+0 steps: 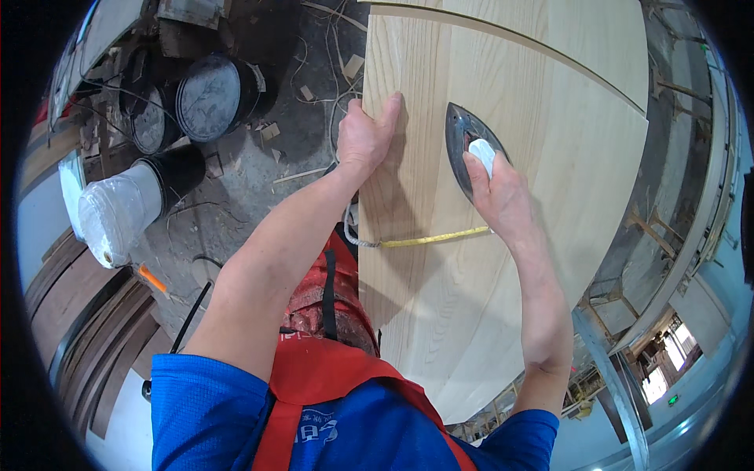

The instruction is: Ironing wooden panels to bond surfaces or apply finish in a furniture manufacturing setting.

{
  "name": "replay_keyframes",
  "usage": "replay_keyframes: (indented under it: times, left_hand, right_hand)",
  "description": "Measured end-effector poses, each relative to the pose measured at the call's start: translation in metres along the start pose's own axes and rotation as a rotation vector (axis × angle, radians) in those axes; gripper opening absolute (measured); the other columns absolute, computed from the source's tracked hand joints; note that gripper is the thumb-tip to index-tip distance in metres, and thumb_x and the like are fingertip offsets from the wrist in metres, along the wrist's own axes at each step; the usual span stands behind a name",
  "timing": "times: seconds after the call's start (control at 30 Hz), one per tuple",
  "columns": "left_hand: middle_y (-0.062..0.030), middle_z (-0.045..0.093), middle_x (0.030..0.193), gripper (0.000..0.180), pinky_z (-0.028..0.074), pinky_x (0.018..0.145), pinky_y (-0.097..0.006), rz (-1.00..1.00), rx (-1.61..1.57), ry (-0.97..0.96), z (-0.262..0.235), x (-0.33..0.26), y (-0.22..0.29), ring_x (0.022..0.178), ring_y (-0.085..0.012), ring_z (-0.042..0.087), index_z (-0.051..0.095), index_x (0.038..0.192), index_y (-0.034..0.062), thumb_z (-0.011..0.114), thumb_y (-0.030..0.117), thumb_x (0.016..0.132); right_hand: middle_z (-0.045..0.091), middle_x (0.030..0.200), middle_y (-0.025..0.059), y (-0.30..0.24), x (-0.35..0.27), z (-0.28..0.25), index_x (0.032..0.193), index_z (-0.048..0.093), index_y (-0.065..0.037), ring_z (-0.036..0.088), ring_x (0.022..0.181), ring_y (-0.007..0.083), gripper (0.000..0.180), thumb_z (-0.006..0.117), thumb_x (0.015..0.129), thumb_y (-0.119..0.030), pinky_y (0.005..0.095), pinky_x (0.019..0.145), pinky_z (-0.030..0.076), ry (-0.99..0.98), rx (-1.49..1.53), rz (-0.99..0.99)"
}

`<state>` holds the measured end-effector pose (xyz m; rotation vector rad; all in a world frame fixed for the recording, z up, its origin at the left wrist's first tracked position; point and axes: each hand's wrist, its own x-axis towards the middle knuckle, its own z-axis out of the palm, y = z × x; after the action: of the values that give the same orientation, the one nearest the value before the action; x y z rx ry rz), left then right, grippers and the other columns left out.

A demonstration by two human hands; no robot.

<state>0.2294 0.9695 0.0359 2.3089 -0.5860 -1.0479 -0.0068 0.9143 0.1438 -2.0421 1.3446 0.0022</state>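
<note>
A pale wood-grain panel (440,314) lies broad side up in front of me. My right hand (506,200) is closed round the white handle of a clothes iron (458,145), whose dark pointed soleplate rests on the panel. From beneath my right wrist, a yellow-wrapped cord (432,238) runs left across the wood and turns grey at the panel's left edge. My left hand (366,135) grips that edge farther up, thumb lying on top and fingers curled down over the side, partly hidden.
Beyond a straight gap at the far end sits a second pale panel (581,39). Dark drums (208,98) and a plastic-covered bucket (118,208) stand on the littered floor to the left. Curved brown boards (102,345) are stacked at lower left. Wooden frames (664,235) stand at right.
</note>
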Motion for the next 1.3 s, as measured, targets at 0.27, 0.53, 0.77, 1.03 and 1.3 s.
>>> replay_keyframes:
  times: [0.27, 0.53, 0.77, 1.03, 1.3]
  left_hand:
    - [-0.0295, 0.073, 0.129, 0.087, 0.053, 0.109, -0.045, -0.045, -0.013, -0.053, -0.007, -0.004, 0.01, 0.125, -0.0403, 0.071, 0.062, 0.137, -0.0095, 0.069, 0.067, 0.097]
    - [-0.0315, 0.076, 0.116, 0.081, 0.058, 0.101, -0.05, -0.015, 0.008, -0.012, -0.004, -0.003, 0.007, 0.114, -0.0453, 0.074, 0.063, 0.126, -0.007, 0.069, 0.068, 0.095]
    - [-0.0322, 0.075, 0.117, 0.083, 0.056, 0.102, -0.05, 0.001, -0.02, -0.009, 0.0, 0.001, -0.001, 0.116, -0.0457, 0.073, 0.062, 0.128, -0.0072, 0.068, 0.069, 0.095]
    - [-0.0313, 0.075, 0.119, 0.084, 0.056, 0.103, -0.05, -0.012, -0.02, -0.036, -0.005, -0.005, 0.004, 0.117, -0.0454, 0.073, 0.062, 0.128, -0.0069, 0.068, 0.069, 0.095]
    - [-0.03, 0.074, 0.123, 0.084, 0.056, 0.104, -0.05, -0.012, -0.01, -0.021, -0.005, 0.0, 0.003, 0.118, -0.0444, 0.072, 0.061, 0.13, -0.0065, 0.068, 0.069, 0.095]
  right_hand:
    - [0.069, 0.076, 0.0329, -0.018, 0.003, -0.013, 0.095, 0.063, 0.008, 0.071, 0.073, 0.0517, 0.052, 0.064, 0.11, -0.041, 0.0569, 0.063, 0.056, -0.036, -0.06, 0.029]
    - [0.068, 0.074, 0.0327, -0.019, 0.003, -0.013, 0.094, 0.063, 0.01, 0.072, 0.071, 0.0508, 0.054, 0.063, 0.111, -0.042, 0.0567, 0.063, 0.057, -0.072, -0.097, 0.031]
    - [0.07, 0.078, 0.0343, -0.015, 0.002, -0.007, 0.1, 0.064, 0.012, 0.073, 0.076, 0.052, 0.054, 0.062, 0.111, -0.042, 0.0576, 0.066, 0.058, -0.065, -0.056, 0.033]
    - [0.07, 0.081, 0.0347, -0.016, 0.002, -0.009, 0.102, 0.064, 0.011, 0.072, 0.078, 0.054, 0.054, 0.061, 0.111, -0.042, 0.0588, 0.067, 0.057, -0.07, -0.045, 0.056]
    - [0.066, 0.072, 0.0321, -0.011, -0.005, 0.0, 0.09, 0.062, 0.006, 0.069, 0.07, 0.0531, 0.052, 0.063, 0.11, -0.042, 0.0582, 0.062, 0.054, -0.011, -0.029, 0.081]
